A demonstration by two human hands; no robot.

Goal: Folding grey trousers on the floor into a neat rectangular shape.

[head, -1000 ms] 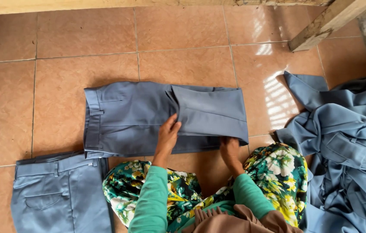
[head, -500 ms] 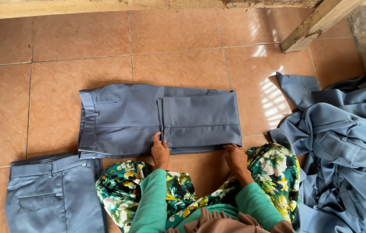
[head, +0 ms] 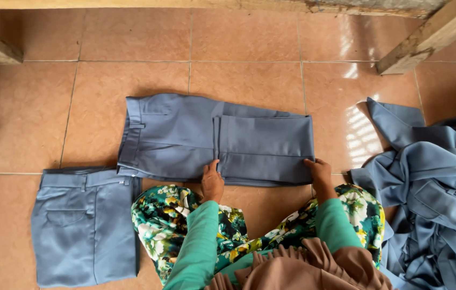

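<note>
Head camera, looking straight down at a floor of orange-brown tiles point(head: 249, 80). In the middle lies a pair of grey-blue trousers point(head: 185, 137), flat, with the waistband at the left and the legs folded back over themselves, so a doubled panel covers the right half and ends in a straight edge at the right. The person sits at the near edge, knees in a green floral garment point(head: 169, 220). The left hand point(head: 212, 181) rests on the near edge of the trousers at the start of the folded panel, fingers together and pressed flat on the cloth. The right hand point(head: 318, 172) is at the near right corner of the fold, fingers curled onto the cloth; whether this grip pinches the edge or only presses it cannot be told. A second folded pair point(head: 83, 223) lies near left. A loose heap of the same cloth point(head: 432, 188) lies at the right. Wooden beams point(head: 432, 35) cross the far corners.

Compared with half a second ago, the hands have spread further apart along the near edge, and the right hand now sits on the corner itself.
</note>
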